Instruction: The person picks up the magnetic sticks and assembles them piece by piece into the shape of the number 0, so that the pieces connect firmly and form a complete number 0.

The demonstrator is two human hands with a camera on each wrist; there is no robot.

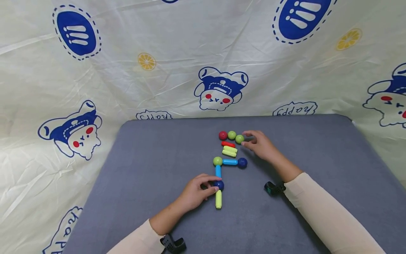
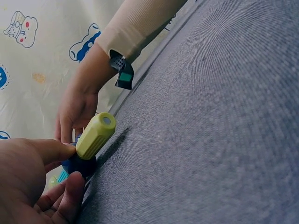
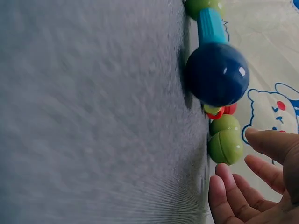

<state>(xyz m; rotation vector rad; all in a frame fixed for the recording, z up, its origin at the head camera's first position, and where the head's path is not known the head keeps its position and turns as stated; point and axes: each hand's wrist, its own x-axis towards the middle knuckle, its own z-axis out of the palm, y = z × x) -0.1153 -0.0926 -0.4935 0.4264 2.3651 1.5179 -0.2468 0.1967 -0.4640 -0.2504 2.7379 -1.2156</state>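
My left hand (image 1: 200, 190) pinches a dark blue ball (image 1: 219, 185) between thumb and fingers. From that ball a yellow-green rod (image 1: 218, 200) points toward me, and a light blue rod (image 1: 218, 171) runs away to a green ball (image 1: 217, 161). A second light blue rod (image 1: 229, 162) leads right from the green ball to another dark blue ball (image 1: 242, 163). At the back, my right hand (image 1: 260, 144) has its fingers spread beside a green ball (image 1: 239, 139); the right wrist view shows a gap between them, with the hand holding nothing.
Left of that ball sit another green ball (image 1: 232, 135) and a red ball (image 1: 223, 135). A red rod (image 1: 228, 144) and yellow-green rods (image 1: 229, 151) lie just nearer. Grey cloth covers the table (image 1: 152, 162); a printed white sheet (image 1: 177, 42) hangs behind.
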